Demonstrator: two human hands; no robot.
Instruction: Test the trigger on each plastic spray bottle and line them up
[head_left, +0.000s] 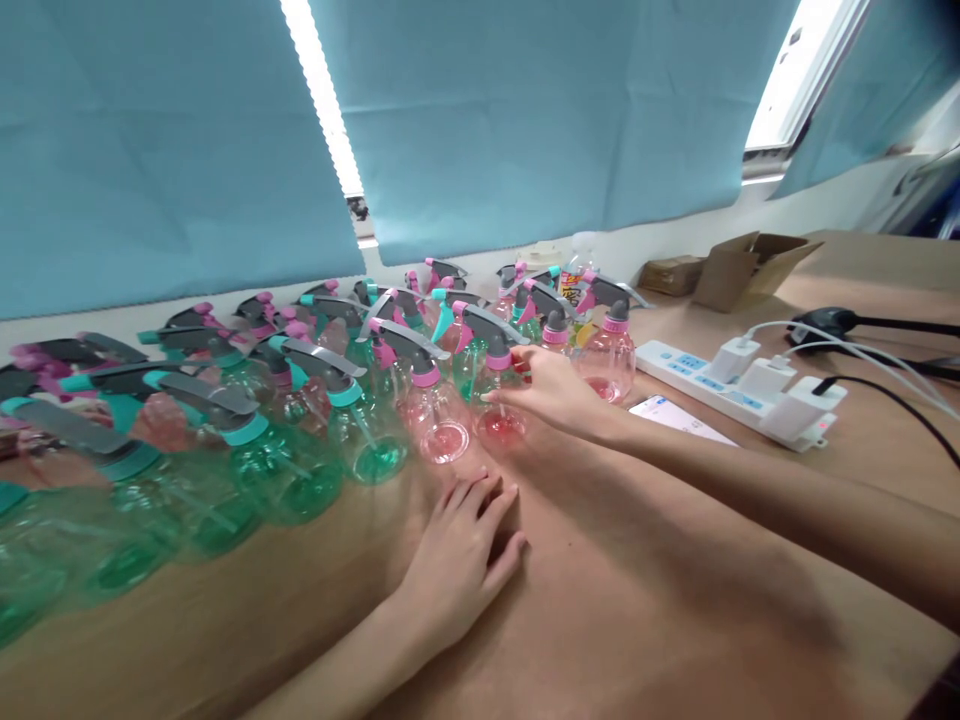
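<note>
The right hand [551,392] has its fingers and thumb closed around the upper body of a clear, rounded, pink-tinted plastic spray bottle [501,425] with a pink collar and a grey-and-pink trigger head. Nearest the viewer, the left hand [466,555] holds nothing, its palm down and fingers loosely spread on the brown, smooth-topped table [615,620], just in front of the bottles. The gripped bottle stands upright at the front edge of the group, between a clear pink-collared spray bottle [441,415] on its left and a rounded pink spray bottle [611,360] farther right. Left along the front stand clear green-tinted spray bottles with turquoise collars [285,470]. The step in hand looks like placing or steadying this one bottle among its neighbours; the next move, if it shifts the bottle, calls for keeping it upright and the crowded trigger heads from catching. Right of the group lie a flat, pale-screened phone [675,415] and, beyond it, a long white plastic power strip [705,378]. Farther back sits a brown cardboard box [739,268], and behind everything hang pale blue fabric blinds [525,130].
</note>
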